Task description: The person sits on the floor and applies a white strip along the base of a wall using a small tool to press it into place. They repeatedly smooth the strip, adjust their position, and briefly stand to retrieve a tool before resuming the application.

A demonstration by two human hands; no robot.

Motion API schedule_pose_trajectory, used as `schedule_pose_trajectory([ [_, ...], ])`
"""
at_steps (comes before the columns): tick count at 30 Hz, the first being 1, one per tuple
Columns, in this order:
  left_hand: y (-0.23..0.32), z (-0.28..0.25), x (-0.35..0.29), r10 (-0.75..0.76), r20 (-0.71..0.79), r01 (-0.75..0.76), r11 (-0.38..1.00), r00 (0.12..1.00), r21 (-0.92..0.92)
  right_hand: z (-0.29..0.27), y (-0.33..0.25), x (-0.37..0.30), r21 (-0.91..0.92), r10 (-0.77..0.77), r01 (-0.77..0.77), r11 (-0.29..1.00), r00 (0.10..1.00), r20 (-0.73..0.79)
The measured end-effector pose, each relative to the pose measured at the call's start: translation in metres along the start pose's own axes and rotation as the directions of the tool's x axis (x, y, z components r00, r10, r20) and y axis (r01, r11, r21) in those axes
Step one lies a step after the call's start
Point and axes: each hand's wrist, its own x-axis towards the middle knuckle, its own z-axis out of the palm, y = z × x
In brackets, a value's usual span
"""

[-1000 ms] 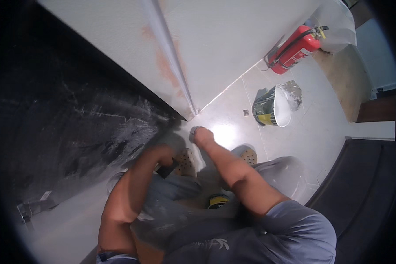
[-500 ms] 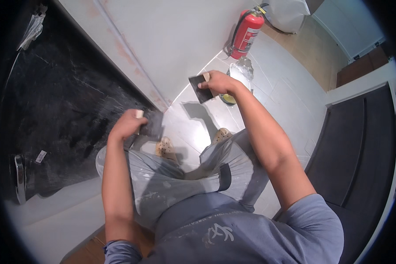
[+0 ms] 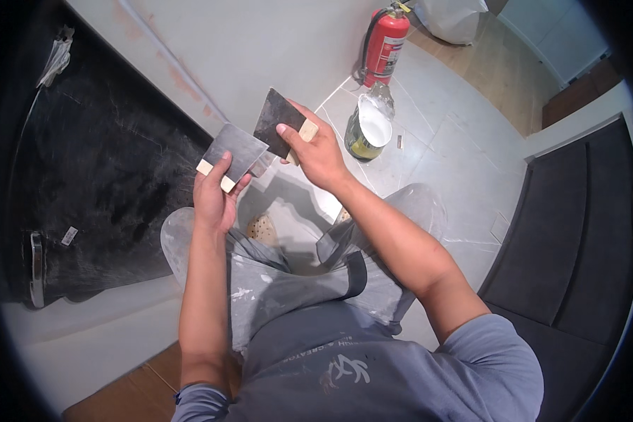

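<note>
My left hand (image 3: pixel 216 195) grips a grey metal putty knife (image 3: pixel 238 151) by its pale wooden handle, thumb pressed on the flat blade. In my right hand (image 3: pixel 316 153) is a darker putty knife (image 3: pixel 274 121), also wide-bladed with a wooden edge grip, and my thumb lies along it. The two blades are side by side, their near edges close together or overlapping; I cannot tell if they touch. Beyond my right hand, an open bucket (image 3: pixel 361 144) with white paste (image 3: pixel 375 126) in it stands on the tiles.
A red fire extinguisher (image 3: pixel 385 46) stands by the white wall (image 3: pixel 246 42), with a white sack (image 3: pixel 450 17) behind it. To the left is a large black door-like panel (image 3: pixel 112 155) with a metal handle (image 3: pixel 37 271). A dark panelled door (image 3: pixel 563 239) is at the right.
Both hands have come together in front of me, the left rising and turning its blade up, the right moving left. The bucket, partly covered before, now shows fully.
</note>
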Motion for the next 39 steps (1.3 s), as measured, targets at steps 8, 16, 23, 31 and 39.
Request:
schedule_pose_trajectory([
  [8,-0.018,0.032,-0.012,0.067,-0.066,-0.066,0.998,0.996,0.015,-0.002,-0.007,-0.007,0.080,0.187,-0.197,0.977,0.976,0.114],
  [16,-0.023,0.026,-0.002,0.027,-0.031,-0.024,0.994,0.999,0.109,-0.024,-0.008,0.000,-0.192,0.371,-0.326,0.926,0.884,0.286],
  [23,-0.031,0.019,-0.002,-0.049,0.036,0.044,0.990,0.998,0.132,-0.058,-0.027,-0.003,-0.599,0.679,-0.413,0.686,0.659,0.324],
  [31,-0.038,0.010,-0.024,0.002,-0.216,0.057,0.962,0.976,0.269,-0.054,-0.025,-0.001,-0.468,0.331,-0.252,0.847,0.939,0.094],
  [39,-0.015,-0.026,-0.074,-0.201,0.397,0.414,0.702,0.895,-0.579,0.000,-0.013,-0.001,0.490,0.372,-0.434,0.756,0.901,0.223],
])
